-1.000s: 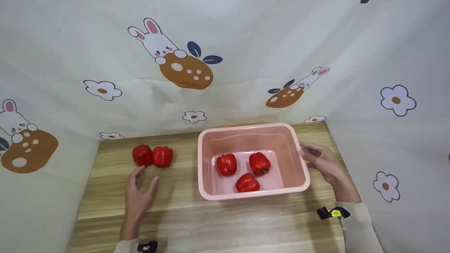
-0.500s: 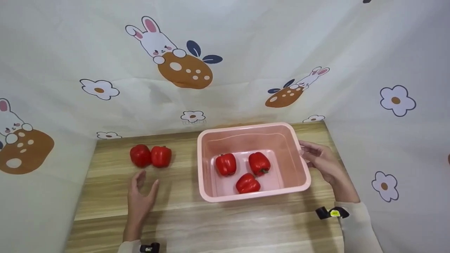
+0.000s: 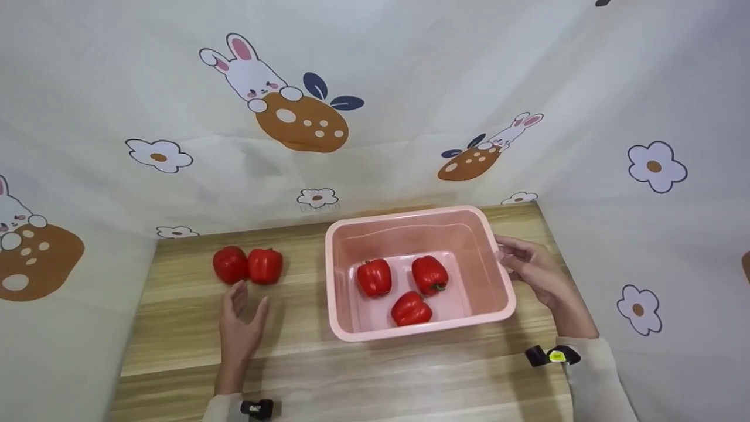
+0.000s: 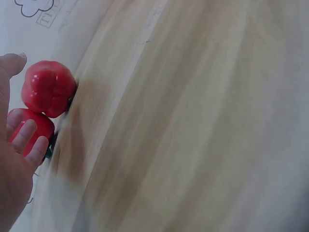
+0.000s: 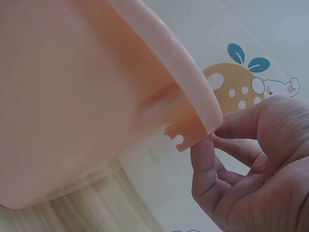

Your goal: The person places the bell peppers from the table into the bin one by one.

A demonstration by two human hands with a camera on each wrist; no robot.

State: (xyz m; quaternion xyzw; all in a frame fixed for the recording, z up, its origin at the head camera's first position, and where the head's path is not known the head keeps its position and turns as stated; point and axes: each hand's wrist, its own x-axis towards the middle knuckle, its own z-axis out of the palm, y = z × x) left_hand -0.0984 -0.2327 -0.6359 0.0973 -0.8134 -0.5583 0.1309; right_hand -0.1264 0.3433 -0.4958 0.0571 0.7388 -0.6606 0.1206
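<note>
A pink plastic basin (image 3: 419, 334) stands on the wooden table with three red bell peppers inside: a left one (image 3: 374, 278), a right one (image 3: 430, 275) and a front one (image 3: 411, 309). My right hand (image 3: 536, 269) pinches the basin's right rim between thumb and fingers; the right wrist view shows the rim (image 5: 193, 92) at the fingertips. Two more red bell peppers, one (image 3: 230, 265) darker and the other (image 3: 265, 266) brighter, sit side by side at the table's back left. Just in front of them is my left hand (image 3: 241, 328), thumb and fingers spread apart, holding nothing.
A pale cloth wall (image 3: 387, 76) printed with rabbits and flowers rises behind the table (image 3: 375, 381) and along both sides. The basin stands close to the back wall. Black straps with small devices sit on both wrists.
My left hand has shifted a little to the right relative to the two loose peppers. The right hand keeps its hold on the basin's rim, and the whole view has moved slightly.
</note>
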